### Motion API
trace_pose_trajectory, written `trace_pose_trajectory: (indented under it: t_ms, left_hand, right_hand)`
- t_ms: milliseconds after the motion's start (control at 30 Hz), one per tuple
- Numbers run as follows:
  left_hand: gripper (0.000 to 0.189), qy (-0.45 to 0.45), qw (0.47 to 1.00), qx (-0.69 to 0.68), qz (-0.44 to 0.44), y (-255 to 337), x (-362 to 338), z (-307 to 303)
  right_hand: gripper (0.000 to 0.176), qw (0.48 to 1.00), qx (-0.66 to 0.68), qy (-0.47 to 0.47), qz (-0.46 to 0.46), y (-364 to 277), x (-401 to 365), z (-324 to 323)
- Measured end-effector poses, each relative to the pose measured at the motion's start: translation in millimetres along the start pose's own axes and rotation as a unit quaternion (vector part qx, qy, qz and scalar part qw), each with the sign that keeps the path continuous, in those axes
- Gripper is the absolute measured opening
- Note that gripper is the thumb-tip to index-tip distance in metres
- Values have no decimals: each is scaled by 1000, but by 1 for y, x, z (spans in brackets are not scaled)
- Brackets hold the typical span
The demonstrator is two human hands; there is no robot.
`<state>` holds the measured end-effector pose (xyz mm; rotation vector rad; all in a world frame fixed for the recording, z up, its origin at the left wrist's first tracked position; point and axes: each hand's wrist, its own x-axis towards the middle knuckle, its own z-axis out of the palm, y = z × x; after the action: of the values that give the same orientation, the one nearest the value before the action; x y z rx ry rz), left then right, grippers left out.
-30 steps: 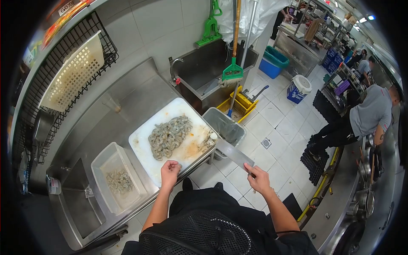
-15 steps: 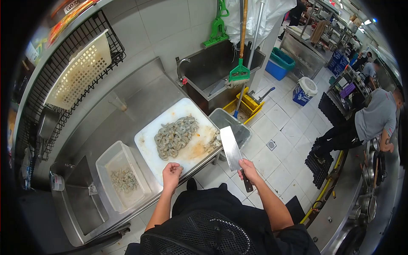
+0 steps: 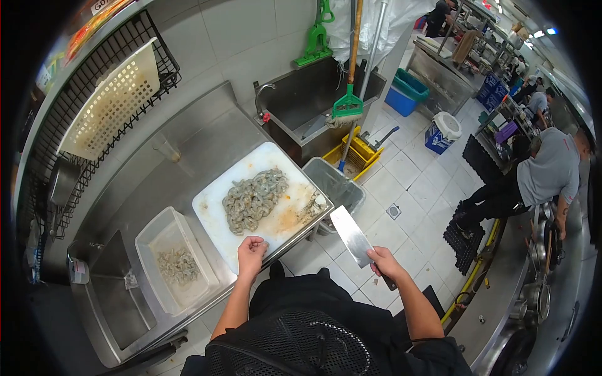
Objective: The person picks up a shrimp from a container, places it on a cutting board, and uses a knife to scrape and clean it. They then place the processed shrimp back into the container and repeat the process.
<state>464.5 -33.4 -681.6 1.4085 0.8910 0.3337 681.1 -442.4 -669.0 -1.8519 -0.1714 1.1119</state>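
Note:
My right hand is wrapped round the dark handle of a cleaver, its broad blade pointing up and left, off the board's right corner. At the near edge of the white cutting board, my left hand is closed, with a small greyish shrimp just showing at the fingertips. A heap of peeled grey shrimp lies mid-board. Dark scraps and brownish stains are at the board's right side. To the left, a white plastic tub holds more shrimp.
Beneath the board's right corner stands a grey bin. A steel sink basin is on the left, and a deep sink behind. A mop leans near a yellow bucket. A co-worker stands at the right.
The cleaver has swung down and slightly right in my right hand, its blade tilting more. My left hand stays by the board's near edge. The whole view has shifted slightly.

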Motion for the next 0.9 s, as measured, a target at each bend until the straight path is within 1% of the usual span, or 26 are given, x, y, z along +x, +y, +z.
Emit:
trace_pose_trajectory:
  t_ms: [133,200,233,267,300,333,367,400,467,500,533,600,633,667,733,767,833,900]
  left_hand:
    - [18,-13,1000,-7,3,-2,9,6]
    - [18,-19,1000,-8,10,0,22,14]
    - [19,-19,999,-4,40,-1,32,19]
    - [20,-17,997,1,70,5,39,23]
    - [20,-13,998,1,69,11,46,26]
    - [22,-7,989,56,138,23,51,31]
    - [24,0,973,111,204,34,55,36]
    - [24,4,973,113,202,43,55,40]
    - [24,4,926,222,304,50,56,47]
    - [23,-23,895,269,355,45,57,47]
    - [23,-21,895,270,354,32,58,45]
    - [19,-70,852,349,383,10,57,39]
    - [16,-54,870,317,374,11,53,40]
    - [16,-59,869,320,372,14,52,42]
    - [15,-32,926,286,243,19,55,47]
    - [15,-31,926,286,244,22,59,50]
    - [15,-37,917,331,218,21,65,55]
    - [14,-19,917,325,231,13,73,58]
  right_hand:
    - [43,999,47,5,-8,-5,-21,6]
    - [42,981,189,-33,2,-11,-26,18]
    - [37,972,226,-61,1,-19,-31,24]
    - [37,973,224,-63,1,-22,-29,32]
    - [37,977,207,-46,-8,-24,-27,42]
    - [37,981,190,-32,-16,-26,-25,53]
    - [30,989,143,-9,-23,-32,-24,62]
    - [30,989,142,-15,-22,-37,-22,73]
    - [20,995,58,39,-71,-44,-19,94]
    - [17,995,78,25,-56,-45,-17,100]
    - [17,995,77,23,-56,-51,-19,108]
    - [33,992,65,44,-96,-66,-24,122]
    - [56,995,50,32,-81,-69,-24,123]
    - [56,995,55,34,-77,-71,-24,125]
    - [70,995,12,37,-89,-77,-25,127]
    - [70,995,11,37,-89,-79,-21,128]
    - [79,998,-15,7,-59,-83,-16,128]
    - [78,998,-18,0,-57,-88,-12,128]
